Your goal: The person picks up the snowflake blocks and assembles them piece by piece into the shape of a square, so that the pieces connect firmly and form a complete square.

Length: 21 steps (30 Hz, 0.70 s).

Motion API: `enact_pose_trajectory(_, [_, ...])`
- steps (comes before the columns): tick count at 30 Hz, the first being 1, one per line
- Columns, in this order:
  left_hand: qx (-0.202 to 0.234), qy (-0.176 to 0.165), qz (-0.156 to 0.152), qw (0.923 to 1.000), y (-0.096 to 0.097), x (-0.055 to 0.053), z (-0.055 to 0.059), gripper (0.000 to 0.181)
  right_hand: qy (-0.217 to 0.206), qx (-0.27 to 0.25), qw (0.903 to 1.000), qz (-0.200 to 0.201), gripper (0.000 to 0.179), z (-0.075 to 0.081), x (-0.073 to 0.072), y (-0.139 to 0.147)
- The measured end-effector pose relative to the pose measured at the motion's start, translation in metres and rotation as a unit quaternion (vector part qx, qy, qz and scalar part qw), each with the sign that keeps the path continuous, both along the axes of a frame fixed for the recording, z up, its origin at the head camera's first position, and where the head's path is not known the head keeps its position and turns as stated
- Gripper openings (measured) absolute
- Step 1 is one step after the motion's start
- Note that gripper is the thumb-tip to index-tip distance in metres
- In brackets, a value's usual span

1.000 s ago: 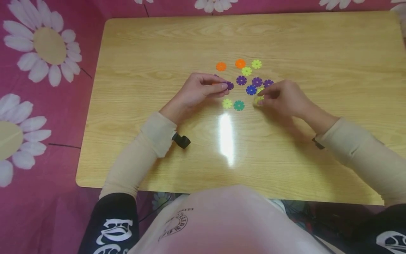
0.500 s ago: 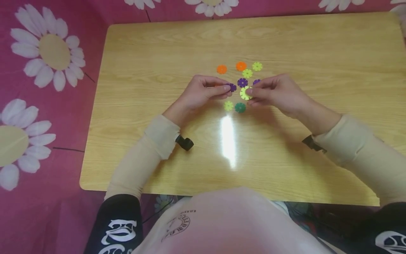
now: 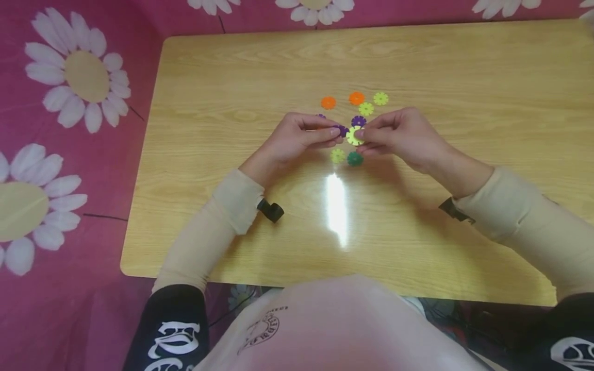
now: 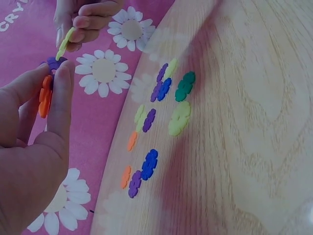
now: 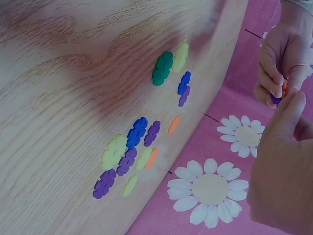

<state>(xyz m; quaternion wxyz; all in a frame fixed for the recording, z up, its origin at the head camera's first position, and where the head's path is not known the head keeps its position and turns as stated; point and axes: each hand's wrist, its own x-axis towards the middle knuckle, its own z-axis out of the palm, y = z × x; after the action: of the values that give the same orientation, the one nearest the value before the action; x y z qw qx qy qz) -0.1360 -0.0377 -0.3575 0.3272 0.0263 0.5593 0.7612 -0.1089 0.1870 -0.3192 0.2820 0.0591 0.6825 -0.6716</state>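
Note:
Between its thumb and fingers, my left hand (image 3: 297,136) pinches a purple notched interlocking disc (image 3: 343,131). In the left wrist view an orange disc (image 4: 45,97) stands crosswise against that purple one, also within the left fingers. My right hand (image 3: 410,136) pinches a yellow notched disc (image 3: 353,135) by its edge. The yellow disc sits right at the purple disc's edge, and both hands are close together above the table. In the right wrist view my right fingers hide the yellow disc.
On the wooden table (image 3: 232,77) lie several loose discs, among them a green disc (image 3: 355,158), a yellow-green disc (image 3: 337,155) and an orange disc (image 3: 328,102). A blue disc (image 4: 149,164) shows in the left wrist view. Flowered pink cloth (image 3: 106,170) surrounds the table.
My right hand has lifted a yellow disc and moved left with it to the purple disc. My left hand keeps its pinch and has barely moved.

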Motion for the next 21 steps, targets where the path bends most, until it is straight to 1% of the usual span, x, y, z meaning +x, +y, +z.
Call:
enact_pose_trajectory(7, [-0.019,0.002,-0.011,0.9998,0.0014,0.0001,-0.0007,0.021,-0.019,0.010,0.9997,0.008,0.023,0.0001,-0.0015,0.0013])
enact_pose_trajectory(11, [-0.031,0.025,-0.039,0.9984,0.0002,-0.0004,-0.0012,0.021,-0.028,0.024,0.9989,0.031,0.026,0.0011,-0.0028,0.0033])
enact_pose_trajectory(14, [-0.036,0.035,-0.049,0.9976,-0.0008,-0.0003,-0.0019,0.021,-0.031,0.028,0.9980,0.047,0.025,0.0022,-0.0042,0.0038])
enact_pose_trajectory(17, [-0.033,0.033,-0.046,0.9979,-0.0011,-0.0004,-0.0026,0.021,-0.034,0.023,0.9979,0.049,0.021,0.0025,-0.0057,0.0037])
enact_pose_trajectory(21, [-0.028,0.030,-0.043,0.9982,-0.0014,-0.0001,-0.0041,0.021,-0.033,0.020,0.9980,0.051,0.020,0.0014,-0.0069,0.0037])
